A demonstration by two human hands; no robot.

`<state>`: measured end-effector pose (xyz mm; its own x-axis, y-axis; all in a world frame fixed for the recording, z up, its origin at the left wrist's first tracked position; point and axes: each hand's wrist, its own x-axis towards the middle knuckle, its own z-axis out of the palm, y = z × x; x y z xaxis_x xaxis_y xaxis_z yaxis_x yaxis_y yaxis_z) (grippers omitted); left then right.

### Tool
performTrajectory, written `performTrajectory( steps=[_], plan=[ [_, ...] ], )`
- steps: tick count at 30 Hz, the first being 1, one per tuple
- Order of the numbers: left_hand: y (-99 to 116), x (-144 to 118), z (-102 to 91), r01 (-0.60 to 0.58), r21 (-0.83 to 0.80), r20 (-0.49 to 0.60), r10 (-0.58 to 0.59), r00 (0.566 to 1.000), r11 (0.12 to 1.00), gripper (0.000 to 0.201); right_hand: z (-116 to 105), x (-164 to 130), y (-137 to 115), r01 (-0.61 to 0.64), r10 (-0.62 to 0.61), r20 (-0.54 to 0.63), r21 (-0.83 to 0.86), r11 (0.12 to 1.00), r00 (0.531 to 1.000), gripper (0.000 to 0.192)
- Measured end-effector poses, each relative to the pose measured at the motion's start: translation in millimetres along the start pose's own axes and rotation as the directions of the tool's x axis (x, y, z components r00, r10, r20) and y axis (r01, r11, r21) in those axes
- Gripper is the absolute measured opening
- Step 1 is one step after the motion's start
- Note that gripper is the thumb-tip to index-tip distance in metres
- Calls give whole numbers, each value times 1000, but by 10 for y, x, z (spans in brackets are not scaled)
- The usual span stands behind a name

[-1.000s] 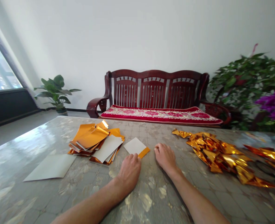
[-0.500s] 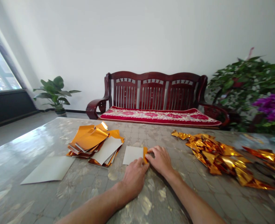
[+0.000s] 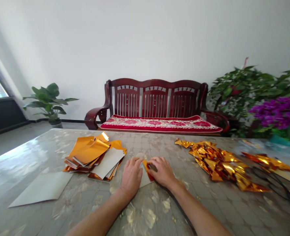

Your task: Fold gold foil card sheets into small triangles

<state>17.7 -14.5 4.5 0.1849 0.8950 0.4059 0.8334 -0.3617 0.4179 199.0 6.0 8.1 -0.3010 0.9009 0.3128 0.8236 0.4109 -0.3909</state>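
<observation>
Both my hands are down on one gold foil sheet (image 3: 145, 172), white side up, lying on the table (image 3: 159, 213) right between them. My left hand (image 3: 131, 175) is pressed flat on it, fingers spread. My right hand (image 3: 161, 170) is pinching the gold flap folded over at its right edge. Can't really tell which way the sheet's long side runs, it's mostly covered. Stack of gold sheets (image 3: 93, 155) just left of my left hand, pile of folded gold pieces (image 3: 218, 164) off to the right.
</observation>
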Motion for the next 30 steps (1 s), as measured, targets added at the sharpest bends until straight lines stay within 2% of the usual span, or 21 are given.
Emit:
performTrajectory(
  steps=[3, 8, 11, 15, 20, 24, 27, 30],
  plan=[
    [-34, 55, 25, 84, 110, 56, -91, 994, 990, 44, -8, -5, 2, 60, -61, 7, 58, 997, 998, 35],
    [-22, 76, 17, 114, 174, 127, -137, 982, 978, 43, -21, -5, -8, 73, -79, 30, 158, 985, 996, 41],
    [-14, 82, -11, 114, 128, 139, -131, 982, 985, 40, -27, -15, -22, 46, -54, 34, 208, 977, 998, 46],
    [-18, 96, -44, 101, 64, 125, -109, 986, 993, 23, -8, -29, -33, -34, 28, 25, 260, 965, 999, 47],
    [-24, 122, -96, 64, 87, 74, -71, 995, 994, 11, 30, -34, -32, -46, 42, 18, 377, 925, 999, 45],
    [-30, 177, -175, 3, 58, 47, -5, 999, 998, 11, 19, -35, -31, -63, 60, 20, 427, 902, 998, 36],
    [-55, 251, -231, 10, -35, 45, -9, 999, 999, 14, 15, -30, -18, -57, 62, 5, 489, 870, 998, 27],
    [-92, 332, -273, -4, -155, 14, 6, 1000, 988, 18, 22, -9, 9, -17, 53, -64, 468, 883, 997, 20]
  ],
)
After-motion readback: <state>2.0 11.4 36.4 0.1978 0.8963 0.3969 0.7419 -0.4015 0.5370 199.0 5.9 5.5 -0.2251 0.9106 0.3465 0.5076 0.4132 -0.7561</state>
